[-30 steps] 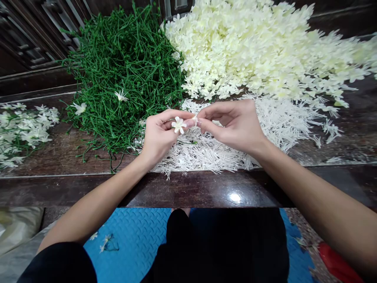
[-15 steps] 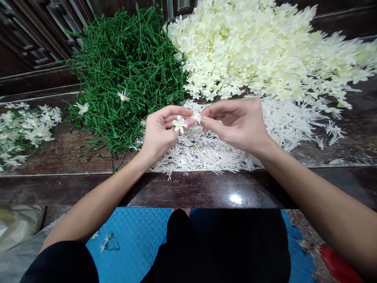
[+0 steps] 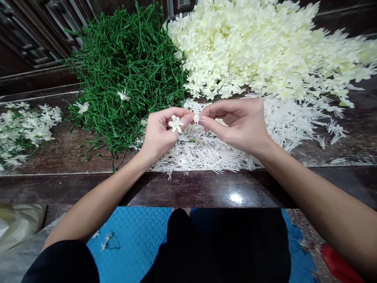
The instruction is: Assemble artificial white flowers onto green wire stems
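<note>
My left hand [image 3: 165, 129] is closed in a pinch, with a white flower [image 3: 176, 124] showing at its thumb. A second small white flower piece [image 3: 196, 118] sits between the fingertips of both hands. My right hand [image 3: 238, 122] pinches at this piece from the right; its fingertips nearly meet those of my left. Below both hands spreads a heap of thin white stamen pieces [image 3: 206, 151]. Behind my left hand rises a pile of green stems [image 3: 129, 63] with two white flowers on it. Cream-white petals [image 3: 253, 47] are heaped behind my right hand.
Stemmed white flowers [image 3: 32, 129] lie on the dark wooden surface [image 3: 67, 157] at the far left. Its glossy front edge [image 3: 188, 190] runs across the view. Below are a blue mat [image 3: 132, 232], my dark-clothed legs and a red object [image 3: 338, 261] at lower right.
The flower at my left thumb has shifted slightly left and turned. The piece between the fingertips has rotated a little, and the left fingers have bunched closer to the thumb.
</note>
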A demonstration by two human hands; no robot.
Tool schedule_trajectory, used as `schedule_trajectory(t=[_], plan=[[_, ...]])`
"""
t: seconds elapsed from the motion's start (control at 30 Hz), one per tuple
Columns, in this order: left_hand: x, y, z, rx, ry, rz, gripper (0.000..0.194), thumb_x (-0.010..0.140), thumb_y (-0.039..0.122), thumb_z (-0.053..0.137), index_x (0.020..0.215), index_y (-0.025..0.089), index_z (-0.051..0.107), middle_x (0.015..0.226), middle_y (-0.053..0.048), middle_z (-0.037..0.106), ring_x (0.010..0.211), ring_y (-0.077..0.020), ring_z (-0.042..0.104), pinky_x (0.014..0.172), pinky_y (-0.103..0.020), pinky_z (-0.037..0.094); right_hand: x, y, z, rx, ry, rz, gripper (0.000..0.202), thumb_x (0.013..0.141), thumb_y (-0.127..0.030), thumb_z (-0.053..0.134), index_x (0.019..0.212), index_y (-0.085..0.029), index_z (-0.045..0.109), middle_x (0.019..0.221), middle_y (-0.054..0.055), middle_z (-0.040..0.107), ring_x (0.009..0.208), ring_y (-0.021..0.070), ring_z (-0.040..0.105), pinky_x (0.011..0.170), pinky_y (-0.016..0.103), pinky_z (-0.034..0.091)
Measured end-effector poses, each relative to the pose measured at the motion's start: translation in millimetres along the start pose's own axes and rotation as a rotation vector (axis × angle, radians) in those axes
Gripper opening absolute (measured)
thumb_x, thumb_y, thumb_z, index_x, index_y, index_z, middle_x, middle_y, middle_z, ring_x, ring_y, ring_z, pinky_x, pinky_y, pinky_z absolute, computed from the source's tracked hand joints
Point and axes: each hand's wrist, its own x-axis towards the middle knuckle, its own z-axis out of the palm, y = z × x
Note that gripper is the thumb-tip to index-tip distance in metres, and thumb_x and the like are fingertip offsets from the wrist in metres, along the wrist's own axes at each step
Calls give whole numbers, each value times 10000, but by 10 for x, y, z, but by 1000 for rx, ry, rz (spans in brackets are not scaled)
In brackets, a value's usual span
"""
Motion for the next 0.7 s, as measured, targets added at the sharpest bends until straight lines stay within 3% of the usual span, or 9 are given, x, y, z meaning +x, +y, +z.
schedule_trajectory(t=[0.1,0.2,0.27,0.4,0.47,0.6,0.7], plan=[[3,-19,11,-5,23,10,217,788,412,737,777,195,737,679,-11,687,561,-112,519,511,-258,402,9,6,-26,79,-61,42,96,765,-227,779,812,-246,697,805,17,694,728,188,652,699,387,608],[8,-9,20,-16,20,32,167,808,351,711,763,190,717,747,-20,721,638,-127,589,572,-261,456,21,11,-52,156,-189,88,465,645,-226,876,1057,-236,660,1087,58,671,933,225,655,819,384,608],[12,8,22,-20,-4,49,166,800,343,722,739,190,704,747,-21,725,664,-138,614,585,-263,468,21,11,-49,147,-215,128,569,629,-253,892,1143,-248,648,1180,73,662,994,250,650,849,391,601],[14,21,23,-2,-20,59,193,776,370,753,729,192,693,755,-25,733,675,-151,625,563,-266,457,7,13,-9,69,-147,137,146,763,-297,796,883,-240,736,928,49,738,856,245,683,809,424,591],[13,11,22,22,-11,50,189,779,375,748,743,196,698,760,-27,733,683,-155,625,551,-268,447,4,14,5,32,-125,112,51,796,-286,764,796,-239,744,826,32,742,759,226,685,732,415,590],[11,-6,21,43,-5,45,166,785,358,730,750,198,703,759,-28,731,687,-154,620,541,-268,433,14,5,-2,43,-89,93,61,784,-290,780,781,-237,750,804,23,751,728,215,694,698,406,605],[8,2,21,34,0,65,121,802,303,697,753,192,703,757,-26,734,672,-144,620,530,-260,426,17,-1,-20,77,-158,165,272,702,-315,857,945,-245,756,1022,53,752,918,255,708,864,445,611]])
